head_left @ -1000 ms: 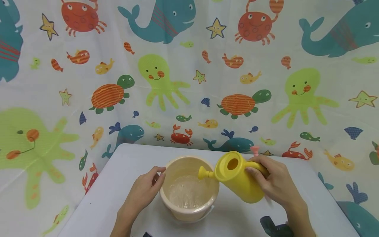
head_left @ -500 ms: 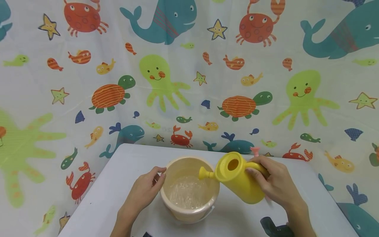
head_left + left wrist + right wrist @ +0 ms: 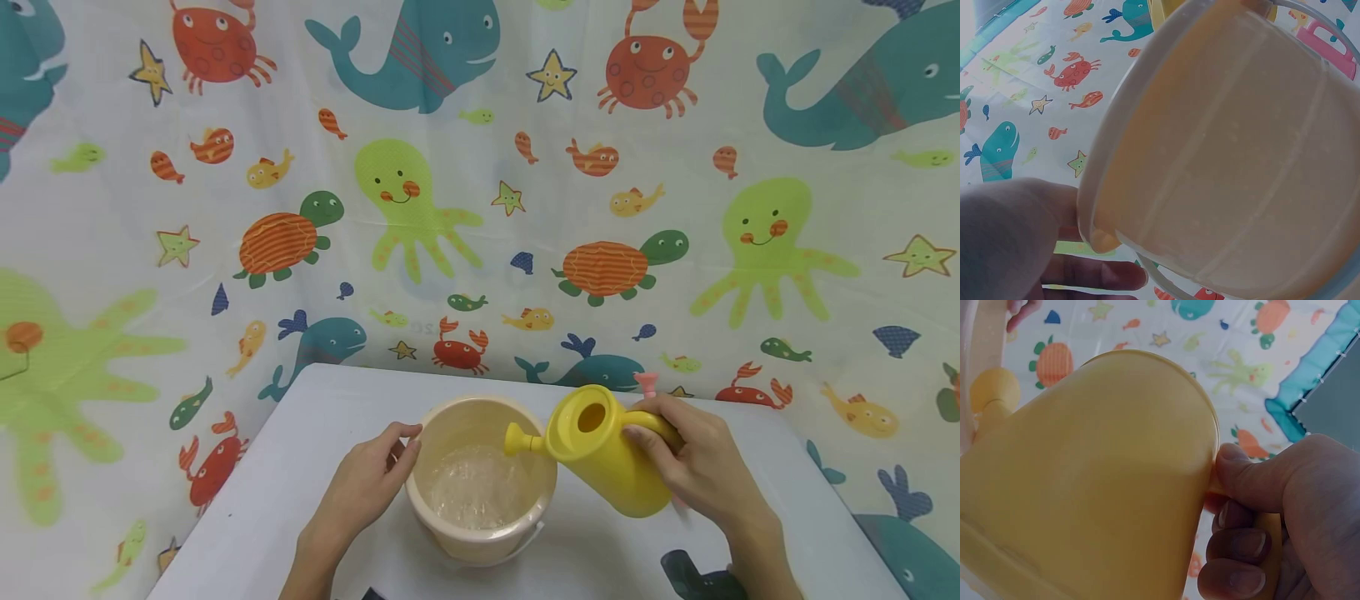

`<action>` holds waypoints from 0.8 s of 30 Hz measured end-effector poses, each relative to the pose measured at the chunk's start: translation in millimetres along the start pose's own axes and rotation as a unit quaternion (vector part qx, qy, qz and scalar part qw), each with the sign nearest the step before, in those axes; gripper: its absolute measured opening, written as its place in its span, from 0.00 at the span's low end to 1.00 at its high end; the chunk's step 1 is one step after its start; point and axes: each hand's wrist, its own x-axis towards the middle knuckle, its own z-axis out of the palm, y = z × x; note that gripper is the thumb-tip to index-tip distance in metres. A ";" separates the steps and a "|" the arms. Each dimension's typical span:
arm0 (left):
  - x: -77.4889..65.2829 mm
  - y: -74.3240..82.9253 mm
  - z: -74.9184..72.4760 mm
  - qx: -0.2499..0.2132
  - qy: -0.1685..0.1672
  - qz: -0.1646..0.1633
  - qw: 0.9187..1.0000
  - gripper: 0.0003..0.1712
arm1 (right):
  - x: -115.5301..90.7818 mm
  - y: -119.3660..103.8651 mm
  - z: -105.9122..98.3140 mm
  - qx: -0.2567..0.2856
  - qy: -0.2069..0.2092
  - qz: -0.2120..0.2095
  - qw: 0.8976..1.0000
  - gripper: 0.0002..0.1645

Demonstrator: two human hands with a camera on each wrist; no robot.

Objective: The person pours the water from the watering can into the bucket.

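Note:
A cream bucket point(image 3: 540, 500) with a thin bail handle stands on the white table, with clear, rippled water point(image 3: 476, 487) inside. My left hand point(image 3: 363, 471) holds its left rim; in the left wrist view the thumb point(image 3: 1066, 203) passes behind the rim and the fingers lie on the outer side. My right hand point(image 3: 697, 454) grips the handle of a yellow watering can point(image 3: 607, 458), fingers curled round it. The can tilts to the left, its spout point(image 3: 521, 439) over the bucket's right part. I cannot make out a stream from the spout.
A pink tool with a flared end point(image 3: 647, 383) lies behind the right hand, partly hidden. The white table point(image 3: 345, 400) ends at a curtain point(image 3: 480, 250) printed with sea animals. A black device point(image 3: 697, 577) is at the right wrist.
The water surface in the bucket ripples differently and looks slightly fuller. Both hands, the bucket and the watering can stay almost still. The curtain at the left sways.

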 end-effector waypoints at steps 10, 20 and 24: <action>-0.9 -3.9 -1.5 0.003 -0.003 -0.009 1.000 0.17 | -1.5 -6.2 0.8 -0.005 -0.001 0.000 1.000 0.24; -0.1 -2.9 -1.1 0.002 -0.007 -0.019 1.000 0.17 | -1.7 -6.4 -0.2 -0.007 -0.005 0.003 1.000 0.24; -0.3 -3.2 -1.0 0.003 -0.005 -0.018 1.000 0.17 | -1.4 -6.6 -0.5 -0.008 -0.006 0.004 1.000 0.24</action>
